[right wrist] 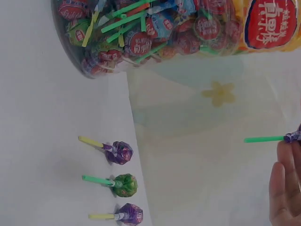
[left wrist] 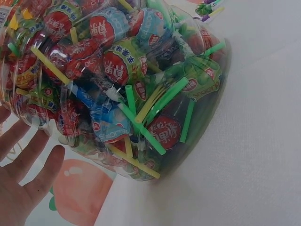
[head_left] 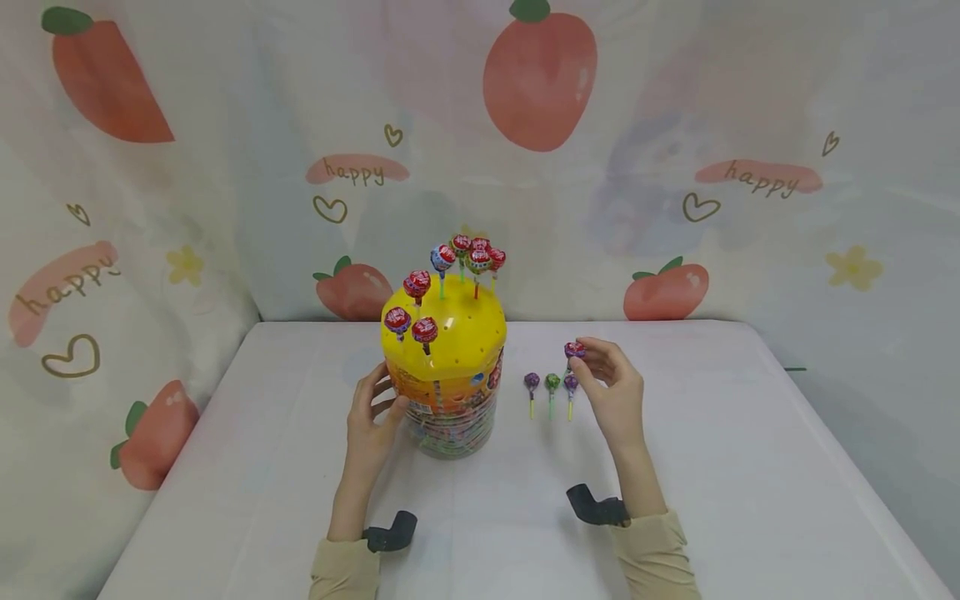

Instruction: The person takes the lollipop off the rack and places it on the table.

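A clear jar (head_left: 457, 433) packed with wrapped lollipops stands upright, topped by a yellow lid (head_left: 457, 333) with small holes. Several lollipops (head_left: 425, 330) stick up from this lid. My left hand (head_left: 373, 421) rests at the jar's left side, fingers spread and nearly straight in the left wrist view. In my right hand (head_left: 615, 387), thumb and fingers pinch a purple-red lollipop (head_left: 574, 350) whose green stick shows in the right wrist view. Below it lie a purple lollipop (head_left: 532, 382), a green lollipop (head_left: 552, 382) and another purple lollipop (head_left: 571, 384).
A white-covered table (head_left: 262, 467) carries the jar and the loose lollipops. Behind it hangs a printed curtain (head_left: 450, 100) with fruit, hearts and lettering. Each wrist wears a black camera mount (head_left: 596, 504).
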Motion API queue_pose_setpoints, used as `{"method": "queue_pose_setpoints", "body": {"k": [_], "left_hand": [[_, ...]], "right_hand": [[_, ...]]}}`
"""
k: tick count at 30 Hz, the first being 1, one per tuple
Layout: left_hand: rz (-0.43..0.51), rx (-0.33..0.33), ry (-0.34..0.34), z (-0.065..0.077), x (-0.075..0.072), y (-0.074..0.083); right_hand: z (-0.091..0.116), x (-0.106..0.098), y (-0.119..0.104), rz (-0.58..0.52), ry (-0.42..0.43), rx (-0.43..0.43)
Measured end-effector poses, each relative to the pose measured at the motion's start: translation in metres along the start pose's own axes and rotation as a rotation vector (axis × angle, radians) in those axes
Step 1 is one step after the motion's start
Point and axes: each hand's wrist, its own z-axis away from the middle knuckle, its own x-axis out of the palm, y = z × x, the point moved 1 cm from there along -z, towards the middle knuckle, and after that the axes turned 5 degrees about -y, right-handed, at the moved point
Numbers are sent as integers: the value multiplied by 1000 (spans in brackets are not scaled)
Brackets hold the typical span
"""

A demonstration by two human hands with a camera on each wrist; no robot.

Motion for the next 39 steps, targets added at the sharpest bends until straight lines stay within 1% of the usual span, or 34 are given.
{"method": "queue_pose_setpoints", "body": {"k": [4,7,11,15,21,25,29,32,39], "left_hand": [[-7,8,-3,4,-2,18],[-6,10,-3,5,-3,22],[11,16,-6,5,-3,22],[20,24,-5,4,-4,21],[4,15,-7,4,-3,20],[13,17,-8,4,-3,20],[24,19,-7,4,-3,19],[36,15,-10,3,-3,16],[57,61,8,-4,2,-25]], "right_hand": [[-2,-6,9,22,13,51],[-4,-13,18,33,34,76],[-5,-22,32,70,68,108],[-6,-28,42,110,66,129],[-6,-31,54,128,59,166],[-6,-31,63,144,48,226],[-9,-30,75,164,10,293],[-11,-30,85,195,-22,325],[-15,-33,96,341,-102,387]]}}
